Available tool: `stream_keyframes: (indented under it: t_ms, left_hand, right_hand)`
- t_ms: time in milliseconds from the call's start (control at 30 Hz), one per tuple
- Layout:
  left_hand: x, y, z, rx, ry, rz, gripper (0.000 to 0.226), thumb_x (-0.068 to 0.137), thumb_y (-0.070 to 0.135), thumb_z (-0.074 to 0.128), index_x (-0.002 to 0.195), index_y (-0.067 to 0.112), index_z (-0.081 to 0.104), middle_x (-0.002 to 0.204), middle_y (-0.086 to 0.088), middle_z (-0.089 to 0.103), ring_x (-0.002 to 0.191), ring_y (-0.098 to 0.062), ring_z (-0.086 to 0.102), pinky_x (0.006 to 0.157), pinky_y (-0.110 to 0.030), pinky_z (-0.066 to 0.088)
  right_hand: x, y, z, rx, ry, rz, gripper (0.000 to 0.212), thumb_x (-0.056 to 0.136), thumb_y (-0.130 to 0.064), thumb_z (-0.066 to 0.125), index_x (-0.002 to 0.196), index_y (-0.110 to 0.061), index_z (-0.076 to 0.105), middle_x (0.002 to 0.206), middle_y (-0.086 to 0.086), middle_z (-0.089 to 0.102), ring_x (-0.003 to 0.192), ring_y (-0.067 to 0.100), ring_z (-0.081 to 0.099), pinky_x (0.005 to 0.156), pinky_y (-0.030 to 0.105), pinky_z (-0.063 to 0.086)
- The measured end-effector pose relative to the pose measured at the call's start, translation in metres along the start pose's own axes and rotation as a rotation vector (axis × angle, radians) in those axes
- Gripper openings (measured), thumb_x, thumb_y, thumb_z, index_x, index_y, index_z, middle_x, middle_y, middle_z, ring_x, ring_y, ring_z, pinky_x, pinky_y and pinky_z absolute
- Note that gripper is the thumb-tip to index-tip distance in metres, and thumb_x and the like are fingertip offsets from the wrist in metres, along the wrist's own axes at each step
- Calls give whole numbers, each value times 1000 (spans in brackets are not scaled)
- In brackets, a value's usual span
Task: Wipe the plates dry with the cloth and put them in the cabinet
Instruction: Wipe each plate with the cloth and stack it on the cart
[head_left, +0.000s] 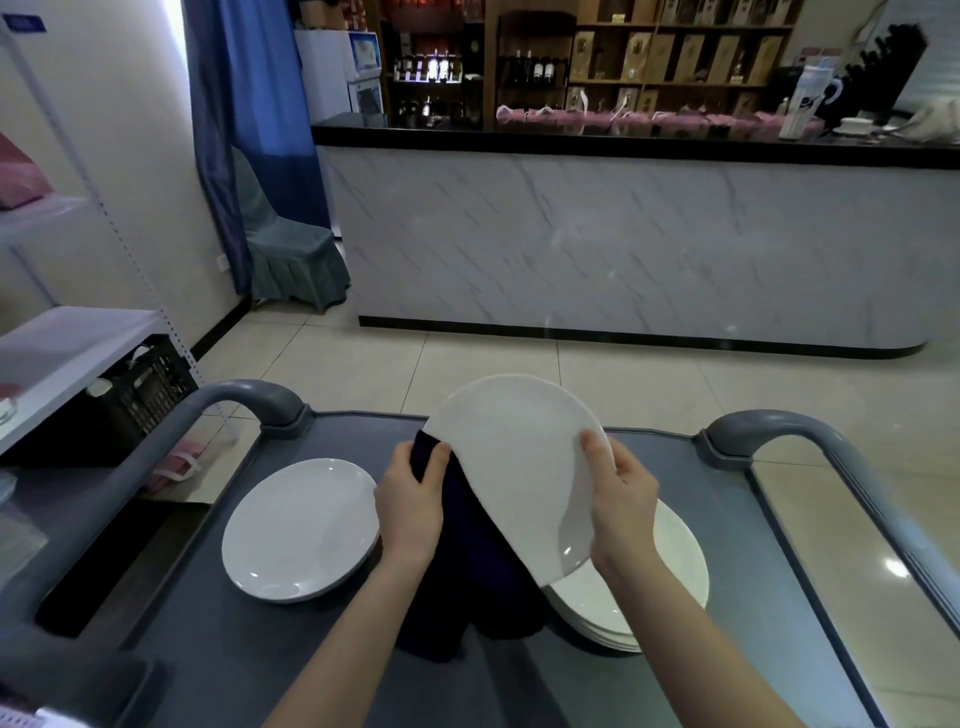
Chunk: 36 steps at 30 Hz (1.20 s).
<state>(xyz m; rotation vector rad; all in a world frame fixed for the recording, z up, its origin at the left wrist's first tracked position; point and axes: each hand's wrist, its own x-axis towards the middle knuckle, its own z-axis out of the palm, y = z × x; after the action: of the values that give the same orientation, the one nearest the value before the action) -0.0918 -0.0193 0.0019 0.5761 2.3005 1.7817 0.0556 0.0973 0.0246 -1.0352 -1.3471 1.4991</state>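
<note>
Gripping dark cloth (478, 571), L hand (410, 499) bunches it vs left rim of white plate (514, 457), fingers curled round fabric. R hand (621, 499) clasps plate's right rim, thumb on top face. Plate tilted, held above centre of cart (234, 649); cloth tail drapes onto cart top. Single plate (298, 527) flat on cart's left part. Plate stack (670, 566) on cart's right part, partly under held plate. Marble-front counter (623, 234) beyond cart's far edge.
</note>
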Motion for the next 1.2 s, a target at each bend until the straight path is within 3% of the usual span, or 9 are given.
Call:
stream_keyframes:
  t_ms: [100, 200, 433, 600, 700, 767, 967, 1067, 1200]
  left_hand:
    - [0, 0, -1, -42, -25, -21, 16, 92, 36, 64, 84, 25, 57, 80, 9, 65, 73, 1, 59, 59, -13, 43]
    - [8, 4, -8, -74, -93, 46, 12, 89, 33, 69, 84, 26, 61, 78, 11, 67, 71, 4, 60, 59, -8, 42]
    - [25, 31, -8, 96, -453, 313, 16, 83, 30, 77, 75, 32, 63, 71, 19, 64, 67, 4, 56, 62, -10, 40]
    - [28, 27, -11, 8, -299, 216, 10, 87, 35, 71, 84, 28, 65, 75, 15, 66, 70, 1, 58, 64, -15, 43]
    - [16, 16, -5, -85, -147, 74, 6, 93, 36, 64, 90, 31, 62, 82, 16, 68, 81, -1, 62, 67, -16, 46]
    - [10, 11, -1, -133, -90, 12, 6, 94, 34, 62, 89, 33, 61, 83, 17, 68, 83, 0, 62, 63, -9, 44]
    - [17, 12, -12, -133, -222, 167, 6, 90, 29, 69, 87, 33, 66, 83, 18, 70, 78, 0, 64, 68, -14, 47]
    - [19, 23, -8, 3, -403, 237, 10, 84, 29, 75, 80, 28, 66, 75, 13, 67, 70, -3, 59, 65, -14, 44]
    - [19, 27, -3, 43, -514, 257, 14, 82, 29, 77, 79, 21, 66, 76, 3, 67, 70, -10, 57, 67, -22, 45]
  right_hand:
    - [0, 4, -2, -18, 5, 19, 24, 97, -35, 59, 82, -20, 70, 67, -10, 62, 58, 5, 54, 59, 25, 47]
    - [9, -4, -11, -81, -93, -49, 22, 98, -34, 60, 80, -29, 73, 69, -12, 68, 59, 1, 60, 54, 17, 49]
    - [20, -26, -9, -530, -541, -224, 21, 96, -36, 64, 79, -26, 72, 69, -15, 64, 64, 0, 54, 60, 20, 41]
    - [14, -24, -10, -293, -296, -211, 35, 96, -31, 64, 64, -17, 59, 57, -13, 47, 54, 4, 41, 49, 17, 32]
    - [5, -15, -4, -13, -41, -58, 31, 96, -33, 62, 72, -14, 64, 62, -8, 54, 56, 7, 47, 53, 19, 40]
    - [-1, -11, -3, 27, -30, -9, 26, 98, -35, 57, 80, -20, 69, 67, -9, 62, 60, 6, 54, 58, 23, 46]
    - [18, -30, -28, -308, -313, -157, 8, 93, -37, 67, 86, -33, 66, 83, -8, 74, 72, 7, 63, 66, 26, 47]
    - [26, -44, -23, -495, -571, -204, 6, 89, -36, 73, 93, -37, 69, 89, -15, 74, 75, 1, 65, 65, 14, 47]
    - [25, -40, -13, -623, -635, -248, 15, 93, -37, 66, 79, -33, 70, 74, -17, 67, 71, -1, 58, 64, 18, 42]
